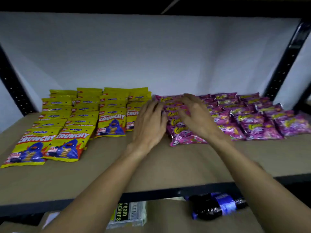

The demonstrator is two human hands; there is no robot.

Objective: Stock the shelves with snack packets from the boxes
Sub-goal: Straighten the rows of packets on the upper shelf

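The middle row of pink packets [178,130] lay overlapped on the brown shelf [151,167], and both hands were on it. The left hand [149,122] pressed against the row's left side, fingers straight and slightly apart. The right hand [197,116] lay flat on top, fingers spread, gripping nothing. Yellow packets [80,118] stood in rows left of that row, and further pink packets [254,120] lay to its right. A dark blue packet [217,206] lay below it, under the shelf edge.
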